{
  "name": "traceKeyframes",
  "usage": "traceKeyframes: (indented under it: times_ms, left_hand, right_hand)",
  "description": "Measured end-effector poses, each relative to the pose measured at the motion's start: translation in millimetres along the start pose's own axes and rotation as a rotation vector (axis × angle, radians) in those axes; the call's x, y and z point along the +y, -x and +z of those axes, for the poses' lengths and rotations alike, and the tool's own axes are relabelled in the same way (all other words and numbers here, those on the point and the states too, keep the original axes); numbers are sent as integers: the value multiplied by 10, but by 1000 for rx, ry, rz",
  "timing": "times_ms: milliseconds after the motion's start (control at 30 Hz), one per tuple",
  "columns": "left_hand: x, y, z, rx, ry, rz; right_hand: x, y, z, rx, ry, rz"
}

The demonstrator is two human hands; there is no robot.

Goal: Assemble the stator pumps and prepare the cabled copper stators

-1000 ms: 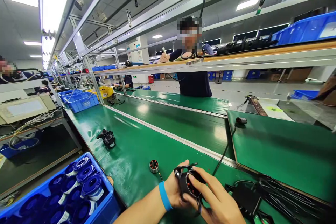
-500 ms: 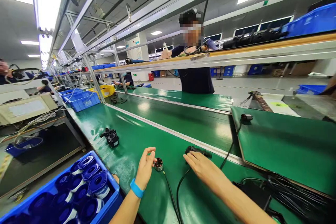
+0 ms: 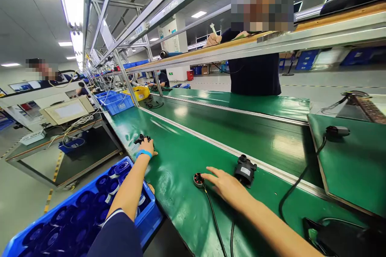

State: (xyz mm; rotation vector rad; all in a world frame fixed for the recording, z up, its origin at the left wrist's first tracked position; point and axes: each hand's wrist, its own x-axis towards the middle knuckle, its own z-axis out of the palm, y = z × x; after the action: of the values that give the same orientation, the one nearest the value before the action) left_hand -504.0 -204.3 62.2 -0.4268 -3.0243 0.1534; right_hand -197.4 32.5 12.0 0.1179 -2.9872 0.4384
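My left hand (image 3: 147,145) reaches far out to the left and closes over a small black pump part (image 3: 140,139) on the green bench (image 3: 177,156). My right hand (image 3: 223,184) lies near the middle of the bench, fingers stretched out, its fingertips at a small round motor core (image 3: 198,179) with a black cable (image 3: 214,221). A black pump body (image 3: 245,170) with a white label stands just right of that hand, apart from it. A blue band (image 3: 143,153) circles my left wrist.
A blue bin (image 3: 144,225) of blue round caps stands at the bench's near left edge. A person in a dark shirt (image 3: 255,76) works across the conveyor (image 3: 241,136). A raised green mat (image 3: 346,164) and black cables (image 3: 331,237) lie at right. More blue bins (image 3: 116,102) stand farther down.
My left hand left the motor core and reached out left to the far black pump part. My right hand let go of the pump body and moved to the motor core. The view shifted.
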Motion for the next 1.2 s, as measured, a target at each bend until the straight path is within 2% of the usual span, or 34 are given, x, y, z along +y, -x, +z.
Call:
traceKeyframes:
  times_ms: [167,233,300,367,467,533,633,767,867,933,1100,1200]
  left_hand:
    - [315,43,84,-32,0,147]
    - [430,120,76,-46,45,245]
    - [490,235,40,-49,119,355]
    - [515,409,3,-28,220,450]
    - [585,793,2,46,451,518]
    - [694,1100,40,60,835,547]
    - [929,1545,93,-36,1467,586]
    - [1210,1955,68,-214,1783,619]
    - [1320,2095,25,-295,1890,650]
    - [1355,2130,28,-333,1926,672]
    - [1399,2162,170,-422,2009,644]
    - [1430,2199,245,-411,2018,610]
  right_hand:
    - [-132,-265,418,77,-312,4]
    - [-141,-280,548,117,-343,36]
    - [-155,-219,578,225,-417,72]
    - [-184,-104,492,397,-547,115]
    - [-268,105,195,667,-686,191]
    - [-347,234,-37,798,-669,211]
    - [-469,378,-304,919,-578,193]
    - [-554,467,-427,973,-422,113]
    - [-537,491,-432,925,-364,7]
    - [-518,504,-432,885,-371,-12]
    - [-561,518,-382,867,-513,95]
    - [-601,494,-294,948,-457,179]
